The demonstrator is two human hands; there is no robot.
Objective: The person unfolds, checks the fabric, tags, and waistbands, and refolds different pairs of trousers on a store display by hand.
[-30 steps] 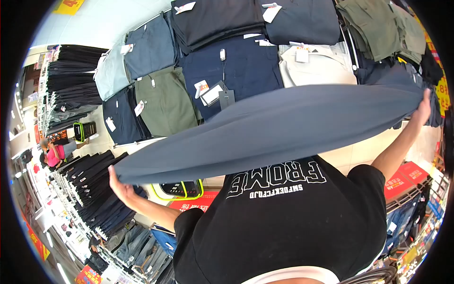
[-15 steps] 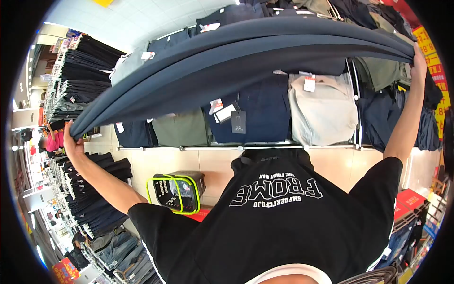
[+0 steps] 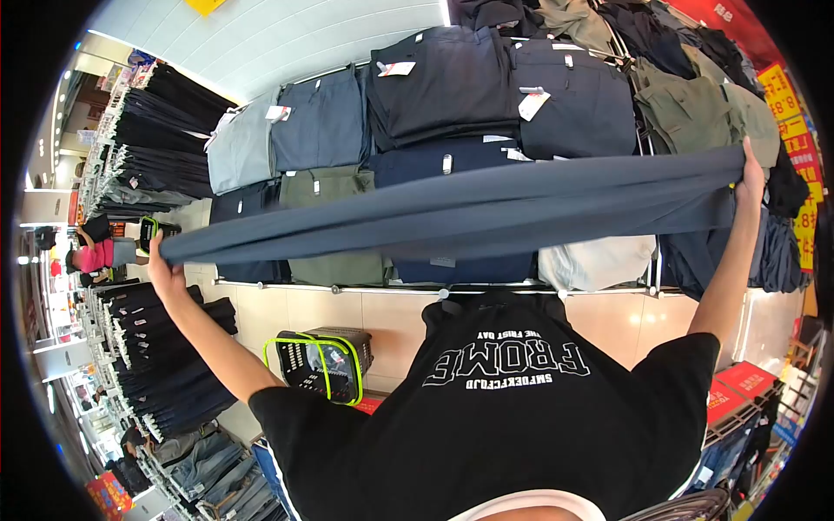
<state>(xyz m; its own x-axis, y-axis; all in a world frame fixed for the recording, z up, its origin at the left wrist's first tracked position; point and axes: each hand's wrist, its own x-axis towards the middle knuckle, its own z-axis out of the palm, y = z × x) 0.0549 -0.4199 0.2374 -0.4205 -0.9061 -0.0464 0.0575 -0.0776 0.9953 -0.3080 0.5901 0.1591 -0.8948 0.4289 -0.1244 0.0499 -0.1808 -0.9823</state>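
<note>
A pair of dark blue-grey trousers (image 3: 460, 208), folded lengthwise into a long band, stretches in the air between my two hands. My left hand (image 3: 163, 267) is closed on one end at the far left. At the far right, my right hand (image 3: 751, 178) grips the other end, a little higher. The band sags slightly and its lower edge is blurred. Behind it, folded trousers lie in rows on a display rack, among them an olive pair (image 3: 334, 267), a beige pair (image 3: 599, 263) and a black pair (image 3: 443, 87), partly covered by the band.
A black shopping basket (image 3: 317, 369) with bright green handles stands on the tiled floor at lower left. Hanging racks of dark trousers (image 3: 169, 356) line the left side. A person in a pink top (image 3: 94, 254) is farther off. Yellow and red signs (image 3: 786, 113) hang at right.
The trousers have come down from a high, upward arch to a nearly straight band, uncovering the upper row of folded pairs. My left hand is slightly lower and further right; my right hand also shifted inward.
</note>
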